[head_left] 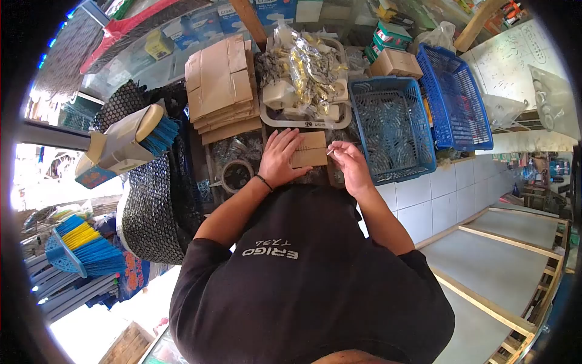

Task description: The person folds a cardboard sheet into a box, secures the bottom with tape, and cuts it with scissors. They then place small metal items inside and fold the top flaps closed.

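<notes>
A small brown cardboard box [313, 141] lies on the work surface in front of my body, with a seam across its top face. My left hand [281, 159] rests flat on its left side, fingers stretched out, a dark band around the wrist. At the box's right edge, my right hand [351, 165] pinches a small thin light-coloured object [330, 151]. Its kind is too small to tell. Just beyond the box stands a white tray [306, 125] heaped with plastic-wrapped yellow and silvery parts [309, 67].
Flattened cardboard sheets [221, 85] are stacked left of the tray, above a roll of tape [236, 176]. A teal basket [394, 173] and a blue basket [473, 145] stand to the right. Black bubble wrap [151, 212] and a blue-bristled broom head [159, 132] are at the left.
</notes>
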Demonstrator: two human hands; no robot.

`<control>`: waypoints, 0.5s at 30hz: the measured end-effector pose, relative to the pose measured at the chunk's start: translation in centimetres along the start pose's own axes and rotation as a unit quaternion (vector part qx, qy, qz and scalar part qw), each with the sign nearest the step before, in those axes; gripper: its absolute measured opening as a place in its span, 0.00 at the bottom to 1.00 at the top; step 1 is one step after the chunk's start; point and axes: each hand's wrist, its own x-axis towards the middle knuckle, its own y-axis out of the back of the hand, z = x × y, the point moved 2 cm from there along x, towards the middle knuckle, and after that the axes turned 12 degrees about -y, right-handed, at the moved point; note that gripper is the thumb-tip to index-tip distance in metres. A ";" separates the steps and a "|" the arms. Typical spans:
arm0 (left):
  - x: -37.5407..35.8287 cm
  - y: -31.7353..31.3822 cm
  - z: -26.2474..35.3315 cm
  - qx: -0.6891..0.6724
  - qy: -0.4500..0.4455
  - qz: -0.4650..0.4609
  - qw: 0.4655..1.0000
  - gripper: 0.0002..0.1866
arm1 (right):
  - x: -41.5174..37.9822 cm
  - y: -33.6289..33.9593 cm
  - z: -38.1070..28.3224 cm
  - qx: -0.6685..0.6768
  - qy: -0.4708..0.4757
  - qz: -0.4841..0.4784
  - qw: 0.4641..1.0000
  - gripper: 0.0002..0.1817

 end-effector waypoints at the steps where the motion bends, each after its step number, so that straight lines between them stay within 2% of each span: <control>1: 0.1 0.0 -0.1 0.002 -0.002 -0.004 1.000 0.38 | -0.1 -0.1 0.0 0.001 -0.002 0.001 1.000 0.13; 6: 0.5 0.0 -0.2 0.019 -0.024 -0.023 0.999 0.35 | -0.5 -0.2 -0.4 0.023 -0.041 0.037 0.998 0.12; 9: 0.7 0.3 0.1 0.016 -0.008 -0.024 1.000 0.33 | -0.4 0.1 -0.2 0.047 -0.041 0.039 0.997 0.11; 15: 1.1 0.6 0.3 0.030 0.010 -0.057 0.998 0.31 | 0.6 0.9 0.3 -0.031 -0.015 0.074 0.997 0.09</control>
